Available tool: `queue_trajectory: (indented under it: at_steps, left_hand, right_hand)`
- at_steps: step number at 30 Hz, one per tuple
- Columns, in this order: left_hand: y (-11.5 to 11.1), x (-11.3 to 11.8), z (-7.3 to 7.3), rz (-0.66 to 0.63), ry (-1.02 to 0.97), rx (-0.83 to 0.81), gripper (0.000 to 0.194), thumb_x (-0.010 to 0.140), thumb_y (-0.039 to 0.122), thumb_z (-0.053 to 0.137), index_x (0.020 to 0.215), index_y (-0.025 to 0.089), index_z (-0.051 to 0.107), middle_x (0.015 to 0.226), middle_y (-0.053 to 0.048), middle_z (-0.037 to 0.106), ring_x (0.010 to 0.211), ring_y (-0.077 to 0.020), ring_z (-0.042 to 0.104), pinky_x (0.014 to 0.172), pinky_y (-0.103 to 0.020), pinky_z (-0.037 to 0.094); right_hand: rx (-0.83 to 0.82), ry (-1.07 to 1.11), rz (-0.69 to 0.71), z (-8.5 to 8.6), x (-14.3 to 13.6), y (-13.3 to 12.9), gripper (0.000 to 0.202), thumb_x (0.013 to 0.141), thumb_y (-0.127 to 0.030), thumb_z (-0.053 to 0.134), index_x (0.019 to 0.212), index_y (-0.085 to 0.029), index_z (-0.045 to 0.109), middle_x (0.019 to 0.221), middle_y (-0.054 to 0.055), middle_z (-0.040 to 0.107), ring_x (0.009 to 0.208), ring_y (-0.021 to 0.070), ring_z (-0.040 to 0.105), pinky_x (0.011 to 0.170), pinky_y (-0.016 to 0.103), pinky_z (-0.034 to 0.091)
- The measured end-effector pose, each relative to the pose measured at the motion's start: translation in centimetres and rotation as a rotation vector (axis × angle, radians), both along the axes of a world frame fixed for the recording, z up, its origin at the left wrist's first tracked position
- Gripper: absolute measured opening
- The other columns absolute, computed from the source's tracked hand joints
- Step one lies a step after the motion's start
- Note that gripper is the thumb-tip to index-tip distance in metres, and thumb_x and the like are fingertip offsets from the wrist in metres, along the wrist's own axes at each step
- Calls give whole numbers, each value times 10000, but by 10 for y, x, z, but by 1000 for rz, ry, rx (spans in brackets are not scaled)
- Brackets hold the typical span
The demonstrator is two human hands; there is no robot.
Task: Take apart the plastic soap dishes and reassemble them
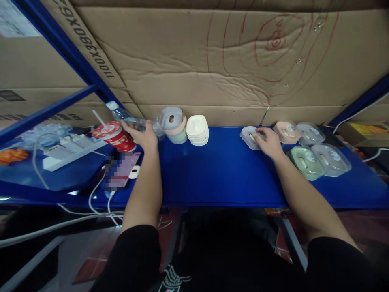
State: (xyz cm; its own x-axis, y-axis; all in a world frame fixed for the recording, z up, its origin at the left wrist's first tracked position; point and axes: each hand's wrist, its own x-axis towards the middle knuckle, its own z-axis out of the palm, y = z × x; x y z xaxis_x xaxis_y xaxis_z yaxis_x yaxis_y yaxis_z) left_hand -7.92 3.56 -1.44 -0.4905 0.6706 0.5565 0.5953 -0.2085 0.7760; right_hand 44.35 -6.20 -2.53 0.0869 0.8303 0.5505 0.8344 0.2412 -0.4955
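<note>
Right hand (268, 142) touched a grey slotted piece (246, 137) on a blue table (219, 174)

Upside-down black print on the cardboard (170, 48) read "1100X380X6" before running out of view; round labels on the clear-covered boxes (331, 159) at right were too small to read, as was white print on the black shirt (130, 251).

Those boxes, peach, green and grey, stood beyond the right hand. Grey, peach and green containers (172, 119) sat nested beside a stack of cream ones (197, 127). A lidded red cup (121, 140) held a straw; its contents were hidden.

The right fingers lay on the grey piece, near the table's back edge; whether they gripped it could not be told. The left hand (145, 137) was at a clear bottle (120, 113), its grip likewise unclear.
</note>
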Motion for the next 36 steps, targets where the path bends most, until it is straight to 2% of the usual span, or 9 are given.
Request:
queue_trajectory:
  at_steps: [2, 5, 11, 18, 22, 26, 30, 33, 36]
  left_hand:
    - [1, 8, -1, 188, -182, -117, 857, 962, 197, 691, 1665, 122, 208, 1763, -246, 323, 1659, -375, 304, 1367, -619, 184]
    - [0, 18, 1, 261, -228, -144, 838, 902, 194, 736, 1642, 153, 344, 1761, -216, 357, 1657, -381, 314, 1366, -617, 199]
    - [-15, 31, 7, 278, -13, 158, 699, 909, 201, 643, 1573, 176, 427, 1648, -214, 477, 1598, -354, 397, 1346, -586, 262]
    - [-45, 90, 8, -162, 314, 502, 580, 958, 438, 638, 1451, 157, 519, 1445, -217, 582, 1438, -379, 524, 1248, -615, 360]
    - [-72, 136, 4, -571, 547, 442, 490, 984, 424, 665, 1403, 186, 578, 1348, -176, 673, 1317, -342, 640, 1189, -572, 468]
    - [-94, 165, -2, -941, 663, 209, 594, 1013, 467, 673, 1517, 182, 537, 1528, -214, 572, 1378, -336, 633, 1163, -534, 543]
    - [-95, 168, -8, -1022, 692, -10, 777, 1002, 594, 678, 1615, 176, 445, 1683, -268, 416, 1501, -399, 547, 1194, -592, 520]
    - [-92, 162, -8, -1028, 687, -113, 912, 946, 707, 708, 1636, 184, 423, 1692, -266, 436, 1585, -423, 446, 1251, -624, 447]
    - [-91, 160, -6, -1086, 653, -199, 973, 922, 747, 713, 1653, 179, 413, 1670, -254, 490, 1564, -407, 483, 1268, -590, 433]
  right_hand:
    - [-39, -32, 19, -3, 1, 1, 538, 960, -664, 580, 1159, -206, 778, 1209, 170, 786, 1152, 388, 714, 1066, 598, 545]
    - [-93, -98, 25, -4, 2, 0, 584, 962, -660, 574, 1217, -175, 777, 1270, 199, 756, 1221, 419, 682, 1106, 604, 517]
    - [-324, -244, 20, -3, 3, -7, 780, 826, -722, 765, 1417, -217, 706, 1520, 195, 622, 1373, 484, 594, 1158, 651, 485]
    - [-277, -190, 90, -2, -5, -8, 642, 794, -516, 841, 1357, -228, 727, 1440, 167, 670, 1297, 425, 655, 1136, 618, 526]
    - [-154, 9, 222, 2, -20, -11, 400, 799, -510, 837, 1098, -250, 781, 1237, 118, 765, 1180, 363, 719, 1105, 587, 548]
    - [-60, 167, 349, 9, -48, -23, 393, 818, -601, 850, 1007, -269, 758, 1113, 81, 791, 1060, 318, 747, 1009, 542, 586]
    - [-12, 165, 565, 14, -73, -38, 401, 831, -629, 856, 978, -277, 731, 1183, 84, 777, 1138, 310, 732, 1042, 528, 569]
    - [-4, 175, 634, 17, -80, -45, 422, 841, -661, 833, 977, -282, 706, 1235, 96, 754, 1170, 321, 717, 1065, 557, 556]
    - [8, 201, 632, 19, -82, -48, 452, 846, -697, 812, 1007, -295, 682, 1294, 110, 723, 1221, 348, 690, 1084, 597, 544]
